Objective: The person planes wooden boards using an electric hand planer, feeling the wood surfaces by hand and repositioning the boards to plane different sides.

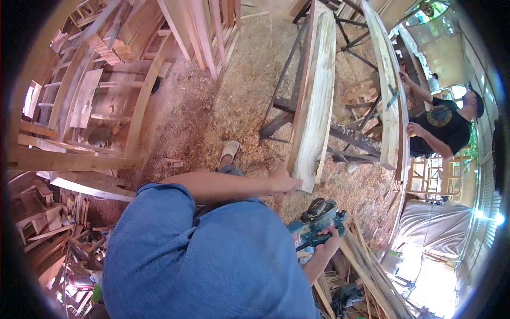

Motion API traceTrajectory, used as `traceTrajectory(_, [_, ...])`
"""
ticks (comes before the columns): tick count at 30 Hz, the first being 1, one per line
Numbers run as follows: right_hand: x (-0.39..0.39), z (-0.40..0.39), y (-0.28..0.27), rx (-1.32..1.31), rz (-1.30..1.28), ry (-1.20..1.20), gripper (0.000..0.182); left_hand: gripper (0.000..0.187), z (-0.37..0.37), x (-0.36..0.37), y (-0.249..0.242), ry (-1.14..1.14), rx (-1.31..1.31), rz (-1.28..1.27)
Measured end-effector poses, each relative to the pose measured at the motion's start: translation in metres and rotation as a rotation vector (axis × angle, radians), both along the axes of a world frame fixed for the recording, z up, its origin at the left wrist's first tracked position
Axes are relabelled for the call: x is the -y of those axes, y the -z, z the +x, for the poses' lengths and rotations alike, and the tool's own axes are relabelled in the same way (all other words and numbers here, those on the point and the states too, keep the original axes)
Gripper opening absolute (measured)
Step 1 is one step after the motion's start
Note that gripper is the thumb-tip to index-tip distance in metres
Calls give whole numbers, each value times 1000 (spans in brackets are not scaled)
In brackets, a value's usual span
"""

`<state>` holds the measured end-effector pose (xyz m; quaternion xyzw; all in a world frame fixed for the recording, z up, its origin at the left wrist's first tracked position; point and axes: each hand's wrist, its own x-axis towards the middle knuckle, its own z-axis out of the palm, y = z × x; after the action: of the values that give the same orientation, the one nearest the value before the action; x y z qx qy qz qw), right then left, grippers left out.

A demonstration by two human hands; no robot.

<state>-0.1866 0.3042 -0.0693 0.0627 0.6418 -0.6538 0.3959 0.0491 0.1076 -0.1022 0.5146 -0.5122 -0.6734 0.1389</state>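
My left hand (284,181) is at the near end of a long, pale wooden plank (314,122), fingers closed around its left corner. The plank lies lengthwise on a dark metal stand (279,121) and runs away from me. In my right hand (328,240) is a teal-and-black electric planer (319,222), gripped by its handle and held off the plank, to the right of its near end. The planer's underside is hidden from view.
Another long board (390,117) lies to the right, where a person in a dark shirt (446,125) has both hands at it. Shavings (212,117) cover the floor. Stacked timber (125,32) stands at the left, loose strips (372,271) at lower right.
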Motion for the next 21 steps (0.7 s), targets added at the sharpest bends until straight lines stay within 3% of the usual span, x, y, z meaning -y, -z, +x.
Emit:
traceTrajectory(3, [-8, -3, 10, -15, -19, 11, 4, 81, -16, -7, 14, -17, 119, -41])
traceTrajectory(7, [-14, -2, 9, -7, 34, 43, 2, 94, -25, -11, 41, -43, -50, 101])
traceTrajectory(9, [-13, 2, 1, -11, 50, 59, 2, 80, -21, -19, 38, -157, 11, -105])
traceTrajectory(11, [-21, 5, 1, -9, 55, 86, 3, 74, -16, -25, 34, -171, 32, -158])
traceTrajectory(16, [-30, 0, 6, 9, 68, 124, 4, 75, -6, -19, 33, -90, -110, -28])
traceTrajectory(19, [-33, 0, 8, -12, 54, 93, 3, 81, 21, -15, 11, 44, -78, 53])
traceTrajectory(21, [-34, -1, 9, -2, 75, 118, 3, 83, 47, -20, 21, 78, -48, 62])
